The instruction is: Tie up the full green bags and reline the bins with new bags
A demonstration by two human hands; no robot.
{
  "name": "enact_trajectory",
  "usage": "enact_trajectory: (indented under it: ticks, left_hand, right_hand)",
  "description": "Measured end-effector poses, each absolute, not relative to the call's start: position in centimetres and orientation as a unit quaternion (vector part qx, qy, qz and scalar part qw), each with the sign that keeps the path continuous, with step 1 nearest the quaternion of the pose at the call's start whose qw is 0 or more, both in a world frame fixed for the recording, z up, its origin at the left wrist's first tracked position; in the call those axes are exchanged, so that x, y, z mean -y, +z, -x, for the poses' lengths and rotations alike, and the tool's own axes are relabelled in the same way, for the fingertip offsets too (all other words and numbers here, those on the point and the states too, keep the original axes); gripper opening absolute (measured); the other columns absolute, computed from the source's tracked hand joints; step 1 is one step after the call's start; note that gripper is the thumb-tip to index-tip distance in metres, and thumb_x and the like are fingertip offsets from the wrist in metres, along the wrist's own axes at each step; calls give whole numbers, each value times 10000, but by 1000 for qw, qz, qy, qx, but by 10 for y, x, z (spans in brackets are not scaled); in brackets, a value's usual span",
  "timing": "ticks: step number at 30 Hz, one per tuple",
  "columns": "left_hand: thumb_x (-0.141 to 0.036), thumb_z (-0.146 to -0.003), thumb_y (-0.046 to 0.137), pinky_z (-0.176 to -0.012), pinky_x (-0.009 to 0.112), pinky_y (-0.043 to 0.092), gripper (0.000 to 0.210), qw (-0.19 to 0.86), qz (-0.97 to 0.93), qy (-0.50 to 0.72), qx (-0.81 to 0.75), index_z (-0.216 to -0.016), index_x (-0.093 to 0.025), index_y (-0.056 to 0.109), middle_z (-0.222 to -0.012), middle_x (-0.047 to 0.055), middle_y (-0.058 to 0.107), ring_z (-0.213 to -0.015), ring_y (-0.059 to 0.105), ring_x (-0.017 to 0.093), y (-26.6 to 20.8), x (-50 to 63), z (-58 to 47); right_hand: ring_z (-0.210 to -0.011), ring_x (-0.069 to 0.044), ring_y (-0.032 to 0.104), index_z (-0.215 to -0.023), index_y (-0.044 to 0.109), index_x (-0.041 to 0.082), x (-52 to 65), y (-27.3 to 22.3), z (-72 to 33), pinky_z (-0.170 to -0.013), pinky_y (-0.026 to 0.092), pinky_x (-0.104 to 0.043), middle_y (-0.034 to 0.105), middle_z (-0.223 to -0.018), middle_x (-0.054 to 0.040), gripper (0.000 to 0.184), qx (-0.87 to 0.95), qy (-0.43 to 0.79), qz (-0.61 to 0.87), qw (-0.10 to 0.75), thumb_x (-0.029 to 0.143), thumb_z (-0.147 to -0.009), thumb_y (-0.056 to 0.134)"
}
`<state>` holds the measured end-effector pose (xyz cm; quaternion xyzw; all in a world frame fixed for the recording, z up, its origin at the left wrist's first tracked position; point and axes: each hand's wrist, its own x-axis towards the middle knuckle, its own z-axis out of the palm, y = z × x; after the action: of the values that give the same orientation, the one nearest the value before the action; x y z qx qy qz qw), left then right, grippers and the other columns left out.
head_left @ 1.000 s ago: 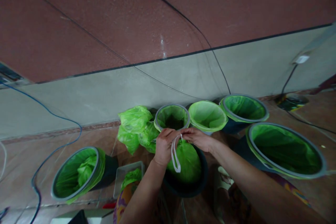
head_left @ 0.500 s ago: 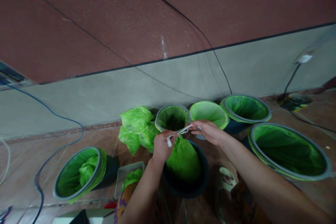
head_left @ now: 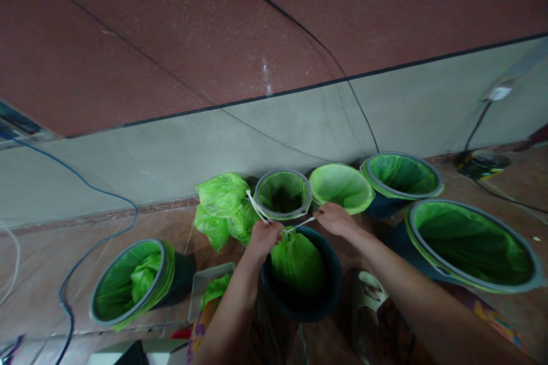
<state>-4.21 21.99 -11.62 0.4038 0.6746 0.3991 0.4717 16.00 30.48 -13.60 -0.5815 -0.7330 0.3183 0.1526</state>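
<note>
A gathered green garbage bag point(head_left: 298, 265) sits inside a dark bin point(head_left: 335, 291) in front of me. White drawstring point(head_left: 305, 222) runs from the bag's neck to both hands. My left hand point(head_left: 264, 239) is closed on one side of it, and a white loop sticks up past the fingers. Up and to the right of the neck, my right hand point(head_left: 335, 218) pinches the other end, with the string pulled straight between. The bag's neck lies close beside my left fingers.
Several filled green bags point(head_left: 222, 197) are piled by the wall. Lined bins stand behind and to the right, including a large one point(head_left: 475, 245); another bin point(head_left: 128, 285) leans at left near a white tray point(head_left: 197, 291). A blue cable point(head_left: 71, 274) crosses the floor.
My hands have moved apart from near the bag's neck, drawing the white string straight. The loop at my left hand now points upward. My right hand has closed into a pinch.
</note>
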Motion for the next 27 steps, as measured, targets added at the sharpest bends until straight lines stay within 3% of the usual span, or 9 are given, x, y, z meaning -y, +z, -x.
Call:
enact_trajectory:
  ticks: [5,8,11,14,19,22,27]
  left_hand:
    - [-425,-705,642,-450,218,343,371,573,-288,514,-570,-509,-181,444,-580,-2,588,-446,490,72,-112,-221,26]
    - [-412,-685,707,-501,215,383,287,578,-350,494,-548,-653,-154,584,-563,-30,554,-485,497,75,-108,-221,21]
    - [-286,-660,732,-536,203,378,186,561,-479,434,-516,-745,-146,643,-601,-44,552,-526,478,65,-107,-220,17]
    - [-296,-763,648,-522,204,360,161,516,-573,381,-511,-701,-147,633,-577,-44,515,-509,454,65,-112,-217,12]
    - [-373,-861,534,-503,218,410,243,496,-566,386,-534,-764,-164,614,-628,-27,555,-504,522,91,-121,-216,10]
    - [-388,-865,532,-490,223,426,262,498,-533,409,-549,-737,-168,596,-610,-30,554,-480,527,92,-123,-219,13]
    - [-316,-807,623,-486,227,438,146,522,-378,452,-617,-815,-170,637,-586,-29,609,-492,588,114,-123,-223,17]
  right_hand:
    - [-581,-121,543,-607,577,185,-290,-108,-151,-603,444,-249,576,-585,-2,328,605,602,439,282,462,-778,611]
    - [-635,-117,542,-731,642,173,-283,-94,-148,-643,447,-250,599,-669,-1,329,593,658,360,292,501,-754,653]
    - [-724,-119,541,-676,631,172,-279,-87,-145,-687,434,-252,623,-844,-31,344,658,626,305,286,495,-795,629]
    - [-851,-147,552,-606,572,176,-277,-89,-141,-763,430,-262,611,-931,-42,391,714,569,283,293,487,-842,581]
    - [-739,-139,533,-867,587,203,-278,-108,-136,-705,429,-261,581,-792,-3,406,719,540,345,270,528,-949,357]
    - [-655,-132,512,-778,578,198,-278,-119,-136,-646,388,-256,569,-690,4,414,763,474,376,226,479,-963,337]
    - [-636,-134,523,-715,645,188,-280,-116,-139,-609,342,-252,615,-666,-12,255,797,394,407,211,310,-875,487]
